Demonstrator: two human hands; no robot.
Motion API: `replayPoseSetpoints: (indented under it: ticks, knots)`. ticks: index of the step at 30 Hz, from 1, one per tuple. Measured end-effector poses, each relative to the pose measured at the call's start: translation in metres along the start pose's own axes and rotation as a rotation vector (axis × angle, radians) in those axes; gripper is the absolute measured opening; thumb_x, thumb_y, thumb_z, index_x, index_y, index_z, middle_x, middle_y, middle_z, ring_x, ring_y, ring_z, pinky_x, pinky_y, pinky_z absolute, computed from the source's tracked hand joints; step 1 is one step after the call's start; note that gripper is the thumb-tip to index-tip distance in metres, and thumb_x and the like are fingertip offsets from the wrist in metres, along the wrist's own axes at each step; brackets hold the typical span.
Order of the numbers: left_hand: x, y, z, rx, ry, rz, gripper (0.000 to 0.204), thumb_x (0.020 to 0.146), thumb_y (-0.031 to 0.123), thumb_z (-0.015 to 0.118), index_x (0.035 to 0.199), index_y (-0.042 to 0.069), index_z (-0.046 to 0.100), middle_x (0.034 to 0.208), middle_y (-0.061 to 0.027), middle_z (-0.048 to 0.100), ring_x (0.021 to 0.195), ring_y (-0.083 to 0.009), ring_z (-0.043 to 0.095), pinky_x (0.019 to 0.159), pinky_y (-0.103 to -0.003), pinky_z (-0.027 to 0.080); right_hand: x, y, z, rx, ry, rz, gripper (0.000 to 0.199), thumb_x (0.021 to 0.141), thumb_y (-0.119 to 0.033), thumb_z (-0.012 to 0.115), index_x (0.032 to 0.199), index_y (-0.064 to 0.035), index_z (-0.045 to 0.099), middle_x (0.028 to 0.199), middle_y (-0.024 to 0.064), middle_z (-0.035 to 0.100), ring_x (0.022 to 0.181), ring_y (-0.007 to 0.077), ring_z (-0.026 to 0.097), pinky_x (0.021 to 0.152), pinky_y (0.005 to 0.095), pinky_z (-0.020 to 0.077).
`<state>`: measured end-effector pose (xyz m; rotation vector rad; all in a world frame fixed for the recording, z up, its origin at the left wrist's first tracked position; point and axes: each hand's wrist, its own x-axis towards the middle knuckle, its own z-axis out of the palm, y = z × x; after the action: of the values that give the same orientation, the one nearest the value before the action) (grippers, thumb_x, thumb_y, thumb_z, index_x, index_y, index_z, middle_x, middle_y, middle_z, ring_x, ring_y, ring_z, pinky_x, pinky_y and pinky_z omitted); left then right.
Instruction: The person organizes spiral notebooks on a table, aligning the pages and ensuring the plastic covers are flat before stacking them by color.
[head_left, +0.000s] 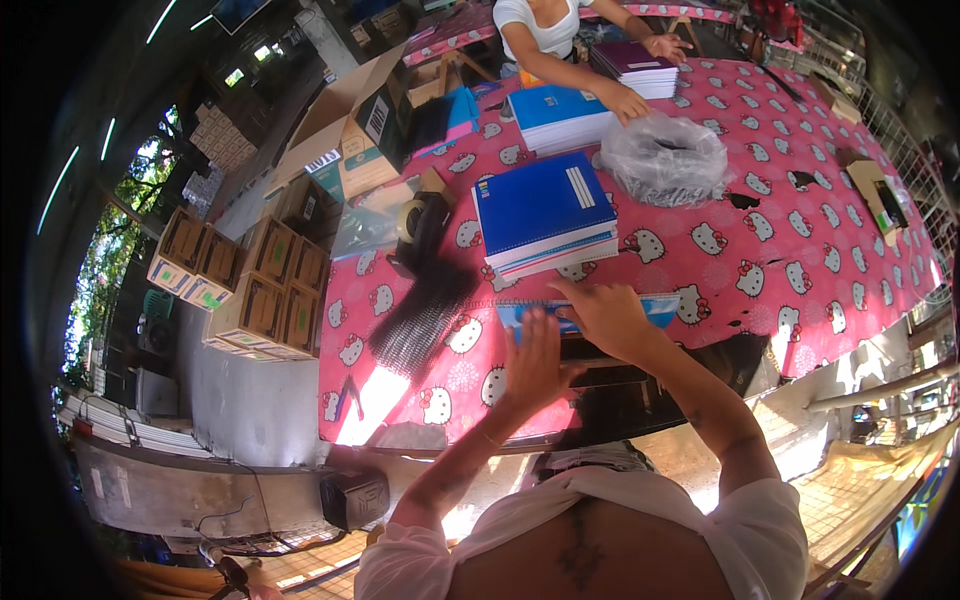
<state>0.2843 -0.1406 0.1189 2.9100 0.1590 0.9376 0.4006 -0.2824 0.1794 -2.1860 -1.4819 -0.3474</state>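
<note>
At the near edge of the table, a blue spiral notebook (658, 309) stands tilted, its spiral edge upward. My right hand (608, 318) grips it from above, fingers bent over the spiral edge. Against the notebook's left part lies my left hand (537, 362), fingers stretched out and slightly blurred. Just beyond sits a stack of blue spiral notebooks (545, 208), white page edges facing me. Left of my hands is a sheet of black mesh (425, 318), with a tape dispenser (421, 228) behind it.
Across the pink patterned table (715, 300), a co-worker's hand (625, 103) reaches between light-blue notebooks (560, 112) and a clear plastic bundle (668, 162). Purple notebooks (632, 60) stand behind. An open carton (365, 130) is at the far left; several boxes (265, 290) are stacked beside the table.
</note>
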Motion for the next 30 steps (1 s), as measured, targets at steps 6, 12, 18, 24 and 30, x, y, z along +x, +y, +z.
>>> replayPoseSetpoints:
  ticks: [6, 12, 18, 24, 30]
  knots:
    - [-0.079, 0.019, 0.015, -0.052, -0.306, 0.043, 0.091, 0.091, 0.056, 0.058, 0.149, -0.009, 0.031, 0.154, -0.0358, 0.029, 0.146, -0.0502, 0.025, 0.113, -0.07, 0.017, -0.014, 0.021, -0.042, -0.06, 0.133, -0.109, 0.07, 0.083, -0.023, 0.077, 0.144, -0.0123, 0.046, 0.096, 0.015, 0.07, 0.075, 0.0275, 0.071, 0.063, 0.0394, 0.0561]
    - [0.041, -0.01, -0.049, -0.097, -0.15, 0.133, 0.045, 0.099, 0.036, 0.057, 0.13, 0.004, 0.058, 0.121, -0.0162, 0.067, 0.114, -0.0319, 0.063, 0.116, -0.06, 0.022, -0.088, 0.103, -0.015, 1.13, -0.104, 0.39, 0.065, 0.081, -0.005, 0.078, 0.142, -0.0061, 0.055, 0.122, 0.0088, 0.067, 0.107, 0.0157, 0.064, 0.09, 0.0294, 0.0521]
    - [0.054, -0.022, -0.054, -0.171, -0.149, 0.28, 0.024, 0.091, 0.028, 0.07, 0.106, 0.01, 0.065, 0.094, -0.0017, 0.072, 0.088, -0.0208, 0.069, 0.114, -0.054, 0.029, -0.085, 0.099, 0.001, 1.289, -0.138, 0.501, 0.037, 0.09, -0.01, 0.075, 0.123, 0.0023, 0.067, 0.099, 0.0064, 0.072, 0.089, 0.0125, 0.066, 0.081, 0.0263, 0.054]
    - [0.042, -0.001, -0.023, 0.124, -0.151, 0.141, 0.072, 0.097, 0.047, 0.054, 0.143, -0.006, 0.039, 0.157, -0.0259, 0.03, 0.149, -0.0442, 0.023, 0.117, -0.066, 0.015, -0.086, 0.097, 0.006, 1.248, -0.111, 0.458, 0.033, 0.091, -0.012, 0.074, 0.122, -0.0004, 0.07, 0.092, 0.0041, 0.072, 0.085, 0.0092, 0.065, 0.076, 0.0252, 0.0533]
    - [0.005, 0.007, 0.014, 0.086, 0.043, 0.071, 0.089, 0.097, 0.057, 0.047, 0.15, -0.011, 0.026, 0.158, -0.0344, 0.022, 0.149, -0.0503, 0.018, 0.115, -0.069, 0.012, -0.084, 0.096, 0.009, 1.201, -0.056, 0.47, 0.031, 0.091, -0.012, 0.074, 0.12, -0.0004, 0.07, 0.089, 0.0035, 0.072, 0.083, 0.0071, 0.063, 0.072, 0.0247, 0.0516]
